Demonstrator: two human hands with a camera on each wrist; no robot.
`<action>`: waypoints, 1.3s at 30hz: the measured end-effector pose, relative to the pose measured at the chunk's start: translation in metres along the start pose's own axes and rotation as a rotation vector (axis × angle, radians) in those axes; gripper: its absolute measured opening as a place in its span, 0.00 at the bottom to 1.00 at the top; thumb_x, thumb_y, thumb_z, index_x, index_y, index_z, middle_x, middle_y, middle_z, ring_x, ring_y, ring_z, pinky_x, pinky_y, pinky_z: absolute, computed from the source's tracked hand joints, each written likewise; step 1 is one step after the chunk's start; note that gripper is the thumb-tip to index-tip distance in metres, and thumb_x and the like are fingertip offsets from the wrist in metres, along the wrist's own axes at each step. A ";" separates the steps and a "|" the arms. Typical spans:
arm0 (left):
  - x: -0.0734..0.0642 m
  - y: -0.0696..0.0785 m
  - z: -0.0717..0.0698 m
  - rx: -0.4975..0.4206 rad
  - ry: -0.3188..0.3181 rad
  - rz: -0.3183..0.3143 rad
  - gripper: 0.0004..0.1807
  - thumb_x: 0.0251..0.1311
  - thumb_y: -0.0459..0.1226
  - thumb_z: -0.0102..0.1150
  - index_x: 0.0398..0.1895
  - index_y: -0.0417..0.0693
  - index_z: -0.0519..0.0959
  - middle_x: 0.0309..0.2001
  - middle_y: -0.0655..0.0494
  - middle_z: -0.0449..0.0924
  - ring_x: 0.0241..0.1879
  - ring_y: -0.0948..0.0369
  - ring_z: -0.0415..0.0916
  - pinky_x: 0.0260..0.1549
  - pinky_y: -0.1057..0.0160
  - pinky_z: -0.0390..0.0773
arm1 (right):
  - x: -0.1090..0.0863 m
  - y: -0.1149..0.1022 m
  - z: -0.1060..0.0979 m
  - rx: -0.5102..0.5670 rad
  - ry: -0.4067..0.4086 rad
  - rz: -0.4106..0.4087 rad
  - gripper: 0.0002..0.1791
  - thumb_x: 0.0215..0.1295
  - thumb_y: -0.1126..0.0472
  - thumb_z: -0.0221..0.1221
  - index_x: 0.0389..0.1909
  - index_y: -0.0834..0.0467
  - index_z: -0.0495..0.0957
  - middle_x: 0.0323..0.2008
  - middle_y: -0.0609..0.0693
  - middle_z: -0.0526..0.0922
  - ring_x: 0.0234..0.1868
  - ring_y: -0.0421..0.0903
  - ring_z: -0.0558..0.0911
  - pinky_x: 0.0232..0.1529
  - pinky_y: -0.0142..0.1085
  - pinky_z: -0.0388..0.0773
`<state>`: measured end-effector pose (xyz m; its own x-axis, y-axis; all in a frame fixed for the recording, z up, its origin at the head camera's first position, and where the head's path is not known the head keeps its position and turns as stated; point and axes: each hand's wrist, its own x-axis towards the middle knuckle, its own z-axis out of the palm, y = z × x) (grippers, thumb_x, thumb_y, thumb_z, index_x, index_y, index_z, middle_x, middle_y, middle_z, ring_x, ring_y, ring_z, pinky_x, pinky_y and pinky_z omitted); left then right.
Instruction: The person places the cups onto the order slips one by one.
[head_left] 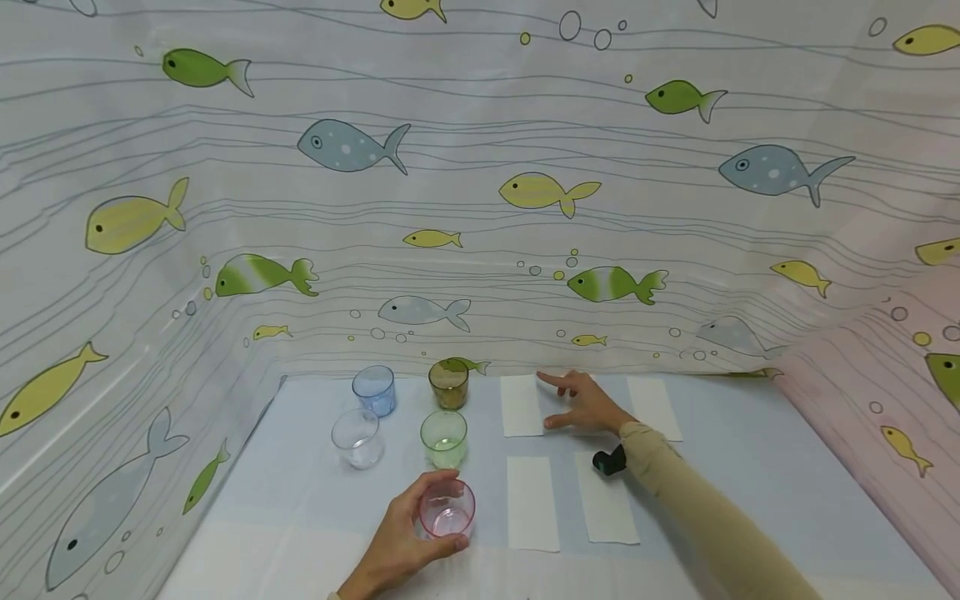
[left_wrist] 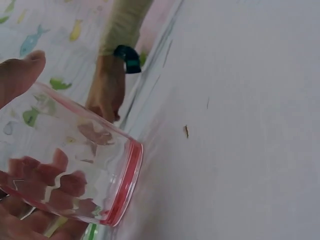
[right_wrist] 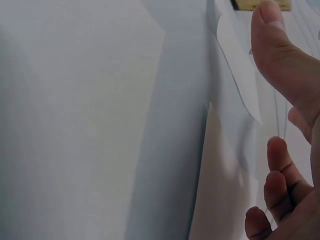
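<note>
My left hand (head_left: 401, 533) grips a clear glass with a pink rim (head_left: 448, 510) at the front of the table, thumb on the near side and fingers round the far side. In the left wrist view the glass's thick pink base (left_wrist: 125, 185) shows close over the white surface. My right hand (head_left: 585, 404) is between two white paper strips at the back, thumb and index finger stretched out and spread apart, holding nothing. Its thumb tip is at the edge of the left back paper strip (head_left: 521, 407). The right back strip (head_left: 655, 408) lies partly behind the hand.
Left of the strips stand a green glass (head_left: 444, 442), a brown glass (head_left: 449, 387), a blue glass (head_left: 374, 392) and a clear glass (head_left: 357, 440). Two more paper strips lie in front, one a front left strip (head_left: 532, 504). A fish-patterned curtain (head_left: 480, 208) surrounds the table.
</note>
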<state>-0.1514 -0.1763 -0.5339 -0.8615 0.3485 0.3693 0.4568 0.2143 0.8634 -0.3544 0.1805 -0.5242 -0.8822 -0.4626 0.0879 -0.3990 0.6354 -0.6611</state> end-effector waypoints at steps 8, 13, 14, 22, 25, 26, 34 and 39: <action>0.000 -0.005 -0.001 0.012 0.023 0.041 0.40 0.50 0.37 0.85 0.66 0.47 0.74 0.57 0.52 0.86 0.56 0.53 0.83 0.58 0.66 0.83 | 0.006 0.001 0.005 -0.079 -0.025 0.042 0.59 0.47 0.38 0.82 0.81 0.43 0.66 0.45 0.53 0.74 0.47 0.49 0.68 0.44 0.39 0.67; -0.003 -0.005 -0.002 0.007 0.035 0.046 0.41 0.48 0.36 0.86 0.66 0.46 0.75 0.57 0.49 0.86 0.57 0.55 0.83 0.60 0.70 0.80 | 0.008 0.005 0.008 -0.104 -0.084 0.060 0.57 0.52 0.36 0.79 0.82 0.41 0.63 0.49 0.54 0.75 0.49 0.49 0.69 0.47 0.41 0.69; -0.004 -0.005 -0.002 0.000 0.036 0.045 0.41 0.48 0.35 0.86 0.66 0.47 0.75 0.57 0.48 0.86 0.57 0.55 0.83 0.60 0.70 0.80 | 0.008 0.005 0.008 -0.108 -0.099 0.064 0.57 0.53 0.35 0.78 0.82 0.40 0.62 0.49 0.54 0.75 0.49 0.49 0.69 0.47 0.41 0.69; -0.004 -0.006 0.000 -0.050 0.024 -0.004 0.42 0.49 0.33 0.85 0.68 0.40 0.74 0.59 0.48 0.85 0.60 0.58 0.81 0.63 0.71 0.78 | 0.012 0.007 0.008 -0.171 -0.134 0.071 0.53 0.57 0.32 0.74 0.81 0.41 0.64 0.46 0.53 0.75 0.46 0.48 0.69 0.44 0.40 0.66; -0.003 -0.007 0.001 -0.063 0.029 -0.010 0.42 0.49 0.32 0.84 0.68 0.37 0.73 0.59 0.47 0.85 0.60 0.58 0.81 0.63 0.71 0.79 | 0.014 0.005 0.007 -0.212 -0.135 0.048 0.51 0.58 0.33 0.73 0.81 0.42 0.65 0.43 0.52 0.73 0.43 0.47 0.67 0.42 0.39 0.62; -0.003 -0.007 0.001 -0.065 0.031 -0.009 0.42 0.49 0.32 0.84 0.68 0.36 0.73 0.59 0.46 0.85 0.60 0.58 0.81 0.63 0.71 0.79 | 0.015 0.005 0.008 -0.222 -0.134 0.045 0.51 0.58 0.33 0.73 0.81 0.43 0.66 0.43 0.51 0.72 0.42 0.47 0.66 0.42 0.38 0.61; -0.005 -0.009 0.001 -0.081 0.031 -0.031 0.44 0.47 0.30 0.85 0.69 0.35 0.73 0.61 0.46 0.84 0.61 0.57 0.81 0.63 0.70 0.80 | 0.016 0.000 0.008 -0.244 -0.158 0.082 0.52 0.57 0.33 0.74 0.80 0.44 0.67 0.43 0.53 0.71 0.42 0.49 0.64 0.43 0.40 0.60; -0.005 -0.009 0.001 -0.085 0.024 -0.046 0.44 0.47 0.30 0.85 0.69 0.35 0.73 0.61 0.46 0.84 0.61 0.57 0.81 0.63 0.69 0.80 | 0.016 0.003 0.008 -0.241 -0.155 0.092 0.52 0.56 0.33 0.75 0.80 0.43 0.67 0.45 0.53 0.71 0.43 0.49 0.64 0.44 0.40 0.61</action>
<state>-0.1511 -0.1787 -0.5436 -0.8869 0.3175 0.3357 0.3967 0.1508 0.9055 -0.3681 0.1698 -0.5304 -0.8761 -0.4735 -0.0910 -0.3835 0.7986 -0.4639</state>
